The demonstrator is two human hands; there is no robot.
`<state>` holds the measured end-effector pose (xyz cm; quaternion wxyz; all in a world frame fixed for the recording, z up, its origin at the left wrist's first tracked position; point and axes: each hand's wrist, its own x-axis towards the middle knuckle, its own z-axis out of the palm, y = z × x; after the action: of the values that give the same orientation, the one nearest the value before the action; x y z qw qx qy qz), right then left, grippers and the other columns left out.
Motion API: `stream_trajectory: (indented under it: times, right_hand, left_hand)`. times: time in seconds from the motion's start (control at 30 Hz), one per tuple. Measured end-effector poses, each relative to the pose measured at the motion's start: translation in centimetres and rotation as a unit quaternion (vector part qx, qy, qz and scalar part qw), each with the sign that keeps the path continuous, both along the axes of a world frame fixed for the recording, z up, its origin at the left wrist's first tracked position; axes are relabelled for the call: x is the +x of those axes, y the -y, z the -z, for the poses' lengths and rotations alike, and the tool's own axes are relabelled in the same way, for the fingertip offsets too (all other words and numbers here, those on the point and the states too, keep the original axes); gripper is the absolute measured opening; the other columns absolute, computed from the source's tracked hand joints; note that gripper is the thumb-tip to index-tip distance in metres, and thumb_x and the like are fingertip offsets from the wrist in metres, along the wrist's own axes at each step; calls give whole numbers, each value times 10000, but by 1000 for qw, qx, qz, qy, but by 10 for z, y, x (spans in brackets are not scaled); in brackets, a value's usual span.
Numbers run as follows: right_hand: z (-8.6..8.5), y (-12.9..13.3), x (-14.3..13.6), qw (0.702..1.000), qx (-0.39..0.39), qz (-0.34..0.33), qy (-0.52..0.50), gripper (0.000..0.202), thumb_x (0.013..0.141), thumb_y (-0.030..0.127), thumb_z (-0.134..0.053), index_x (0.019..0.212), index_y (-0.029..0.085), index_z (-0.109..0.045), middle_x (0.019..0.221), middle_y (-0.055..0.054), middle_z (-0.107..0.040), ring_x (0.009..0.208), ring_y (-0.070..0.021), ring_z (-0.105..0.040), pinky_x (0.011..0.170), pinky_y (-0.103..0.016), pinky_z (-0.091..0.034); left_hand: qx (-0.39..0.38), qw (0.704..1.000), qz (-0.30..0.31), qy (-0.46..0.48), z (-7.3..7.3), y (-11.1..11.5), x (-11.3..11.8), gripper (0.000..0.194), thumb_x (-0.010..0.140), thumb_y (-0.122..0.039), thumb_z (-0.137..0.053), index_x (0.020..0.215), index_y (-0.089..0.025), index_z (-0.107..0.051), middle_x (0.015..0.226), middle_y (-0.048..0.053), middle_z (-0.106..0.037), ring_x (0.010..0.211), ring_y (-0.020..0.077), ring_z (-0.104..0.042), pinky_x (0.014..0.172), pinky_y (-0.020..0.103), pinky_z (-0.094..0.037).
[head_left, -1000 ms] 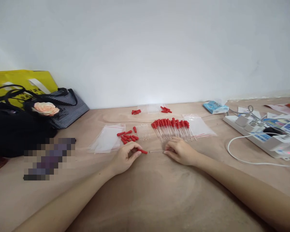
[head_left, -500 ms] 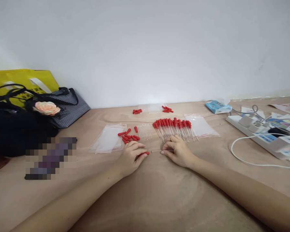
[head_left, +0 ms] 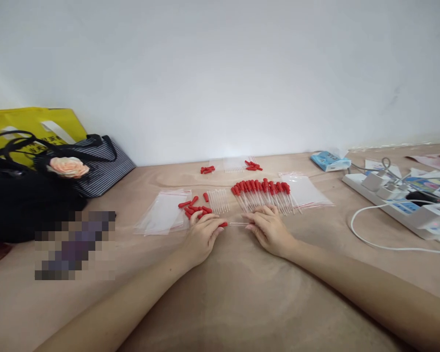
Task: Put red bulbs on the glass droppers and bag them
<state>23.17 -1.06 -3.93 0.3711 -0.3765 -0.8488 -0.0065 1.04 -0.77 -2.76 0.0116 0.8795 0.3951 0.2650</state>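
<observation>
My left hand (head_left: 204, 235) is closed on a red rubber bulb (head_left: 223, 224), whose end sticks out past the fingertips towards the right. Facing it, my right hand (head_left: 269, 230) pinches a thin clear dropper tube (head_left: 237, 224) that points left. A small gap separates tube and bulb. Loose red bulbs (head_left: 190, 208) lie just beyond my left hand, partly covered by it. Bare clear tubes (head_left: 219, 200) lie in a row beside them. Past my right hand, several droppers with red bulbs fitted (head_left: 266, 188) lie side by side.
Clear zip bags lie at left (head_left: 164, 212) and right (head_left: 306, 190). More red bulbs (head_left: 253, 166) and tubes sit near the wall. A power strip (head_left: 399, 205) with cables and a blue tissue pack (head_left: 330, 161) are at right; bags (head_left: 99, 164) and a pixelated object (head_left: 77, 244) at left.
Both hands have shifted slightly away from me, with the bulb and tube still in them. The right fingers have come a little further left along the tube.
</observation>
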Motion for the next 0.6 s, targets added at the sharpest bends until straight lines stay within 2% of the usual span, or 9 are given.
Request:
stream_trajectory:
  times: [0.07,0.23,0.43,0.6]
  right_hand:
    - [1,0,-1,1000,25,-1,4,221,881,227,-402,1004,164,-574,809,-48,-638,829,-173,-495,798,-357,-275]
    - [-1,2,-3,998,54,-7,22,217,873,229,-426,969,181,-614,759,-33,-631,833,-170,-492,813,-368,-256]
    - [-6,4,-3,996,81,-42,22,208,849,237,-466,982,192,-619,695,-12,-609,756,-149,-473,792,-357,-267]
    - [-6,3,-2,993,96,-65,21,224,840,214,-471,1009,205,-617,638,-1,-583,685,-142,-419,751,-348,-278]
  left_hand:
    - [2,1000,1,-3,1,0,0,202,881,-205,-375,956,-197,-563,932,22,-668,967,182,-547,919,410,-206]
    - [0,1000,1,2,-2,3,2,200,877,-218,-379,935,-194,-569,908,22,-673,955,184,-550,920,412,-219]
    - [-40,998,11,45,-8,3,5,159,864,-245,-416,867,-194,-567,845,6,-651,829,144,-565,853,358,-305]
    - [-36,997,25,66,-8,4,6,160,852,-263,-447,781,-192,-572,748,-14,-651,735,128,-576,903,379,-280]
